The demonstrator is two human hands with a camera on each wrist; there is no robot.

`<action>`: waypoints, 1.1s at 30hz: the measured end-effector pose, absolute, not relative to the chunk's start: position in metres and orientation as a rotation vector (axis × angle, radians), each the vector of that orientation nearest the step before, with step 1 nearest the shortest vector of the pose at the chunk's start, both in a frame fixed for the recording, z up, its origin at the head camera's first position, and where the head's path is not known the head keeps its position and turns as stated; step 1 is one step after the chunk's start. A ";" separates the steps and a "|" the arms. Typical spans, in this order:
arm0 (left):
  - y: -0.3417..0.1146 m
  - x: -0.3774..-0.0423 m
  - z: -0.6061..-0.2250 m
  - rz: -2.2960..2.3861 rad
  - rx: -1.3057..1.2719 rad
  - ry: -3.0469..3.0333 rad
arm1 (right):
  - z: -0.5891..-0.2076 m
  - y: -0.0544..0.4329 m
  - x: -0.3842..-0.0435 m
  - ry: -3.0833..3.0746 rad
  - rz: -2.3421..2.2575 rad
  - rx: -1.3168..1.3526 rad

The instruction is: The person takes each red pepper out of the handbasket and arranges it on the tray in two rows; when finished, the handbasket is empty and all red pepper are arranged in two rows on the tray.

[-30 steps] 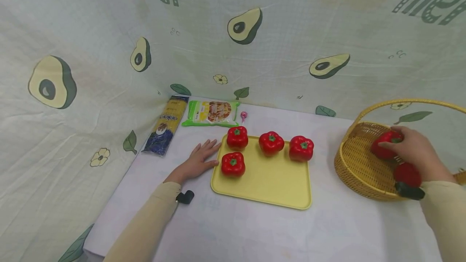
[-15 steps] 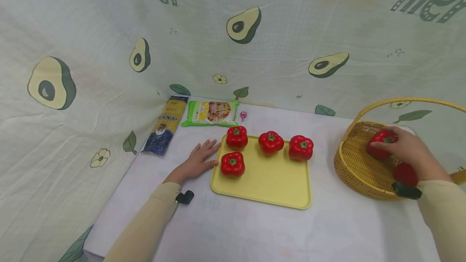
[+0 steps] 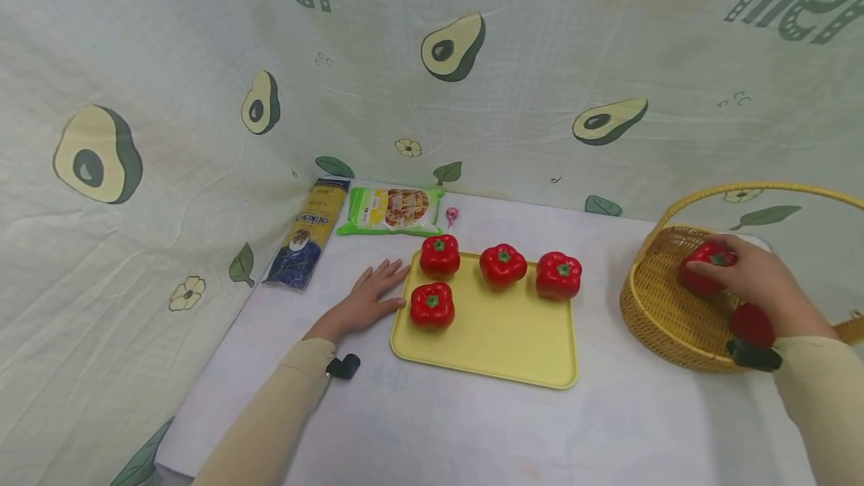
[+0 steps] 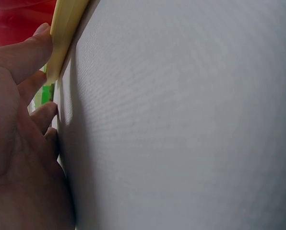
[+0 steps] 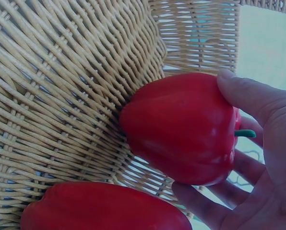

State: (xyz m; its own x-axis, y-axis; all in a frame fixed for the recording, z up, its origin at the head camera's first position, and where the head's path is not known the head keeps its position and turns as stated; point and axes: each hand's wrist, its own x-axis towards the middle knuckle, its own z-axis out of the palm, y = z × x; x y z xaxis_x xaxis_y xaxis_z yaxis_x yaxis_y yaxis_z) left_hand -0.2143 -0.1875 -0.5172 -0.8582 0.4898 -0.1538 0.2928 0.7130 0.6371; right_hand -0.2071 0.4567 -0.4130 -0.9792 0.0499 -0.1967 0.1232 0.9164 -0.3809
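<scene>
Inside the wicker basket [image 3: 664, 298], my right hand [image 3: 763, 276] holds a red bell pepper [image 5: 181, 127] by its stem end, thumb on one side and fingers on the other. Its lower end meets the basket's weave in the right wrist view. A second red pepper [image 5: 104, 208] lies beside it in the basket. My left hand [image 3: 367, 298] rests on the table, fingers spread, its thumb touching the left rim of the yellow tray [image 3: 502, 343]. On that tray stand several red peppers [image 3: 433, 305], stems up.
A blue and gold pasta packet [image 3: 307, 235] lies at the table's back left. Next to it are a green and white food packet [image 3: 394, 210] and a pink lollipop [image 3: 451, 214]. The basket's handle [image 3: 763, 187] arches over its opening. A printed cloth [image 3: 526, 81] hangs behind.
My right hand has shifted slightly left with the pepper inside the basket, then stayed almost still. My left hand and the tray have not moved.
</scene>
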 end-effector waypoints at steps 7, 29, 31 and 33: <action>-0.188 -0.215 -0.519 0.884 0.618 2.613 | -0.411 0.454 -0.206 2.938 -0.604 0.111; -0.188 -0.215 -0.520 0.876 0.615 2.623 | -0.400 0.440 -0.190 3.016 -0.545 0.133; -0.187 -0.215 -0.519 0.872 0.609 2.622 | -0.400 0.439 -0.187 3.027 -0.541 0.125; -0.187 -0.214 -0.519 0.873 0.606 2.619 | -0.400 0.437 -0.185 3.038 -0.533 0.121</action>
State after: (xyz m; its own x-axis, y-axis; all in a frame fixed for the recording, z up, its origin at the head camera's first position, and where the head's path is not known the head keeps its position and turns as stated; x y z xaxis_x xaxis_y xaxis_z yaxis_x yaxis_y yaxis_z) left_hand -0.2144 -0.1869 -0.5187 -0.8610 0.4835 -0.1578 0.2922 0.7243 0.6245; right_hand -0.1849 0.4374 -0.3996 -0.9954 0.0676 -0.0679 0.0867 0.9374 -0.3374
